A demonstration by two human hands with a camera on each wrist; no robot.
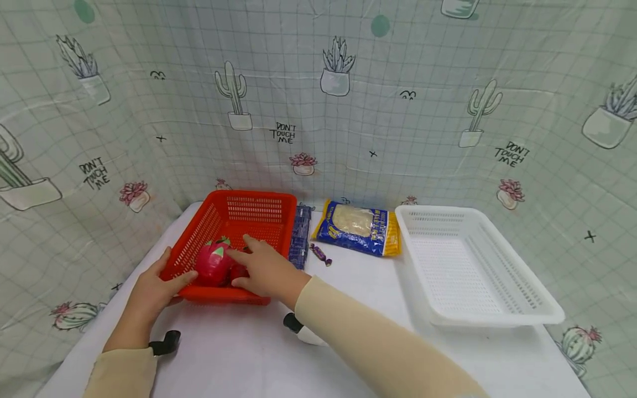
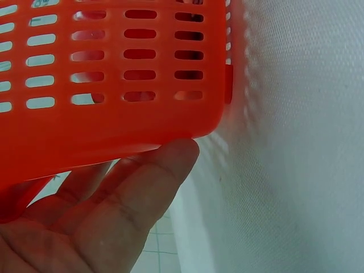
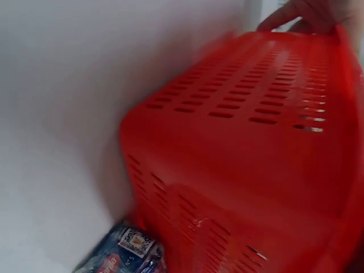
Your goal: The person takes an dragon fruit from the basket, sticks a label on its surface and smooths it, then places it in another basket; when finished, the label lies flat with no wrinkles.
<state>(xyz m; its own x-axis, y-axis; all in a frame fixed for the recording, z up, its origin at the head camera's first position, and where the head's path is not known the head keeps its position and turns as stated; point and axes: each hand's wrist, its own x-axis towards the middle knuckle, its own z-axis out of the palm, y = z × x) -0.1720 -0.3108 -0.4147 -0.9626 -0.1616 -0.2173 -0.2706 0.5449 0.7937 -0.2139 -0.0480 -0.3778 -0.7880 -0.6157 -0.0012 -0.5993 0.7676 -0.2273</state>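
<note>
My left hand (image 1: 151, 287) grips the near left corner of a red plastic basket (image 1: 256, 196), thumb over the rim. In the left wrist view, fingers (image 2: 142, 193) lie against the basket's outer edge. My right hand (image 1: 269, 271) reaches over the near right part of the basket, fingers spread. Inside, a pink dragon fruit (image 1: 213, 264) with green tips lies beside my right fingertips. A smaller round red thing (image 1: 238, 272) is partly hidden beneath that hand. The right wrist view shows only the basket's outer wall (image 3: 239, 165), so the right fingers' contact is unclear.
A blue pasta pack (image 1: 300, 237) lies against the basket's right side. Further right are a purple-wrapped candy (image 1: 320, 254), a blue and yellow food bag (image 1: 355, 226) and a white plastic basket (image 1: 428, 287). A patterned curtain (image 1: 318, 127) hangs behind the white table (image 1: 224, 354).
</note>
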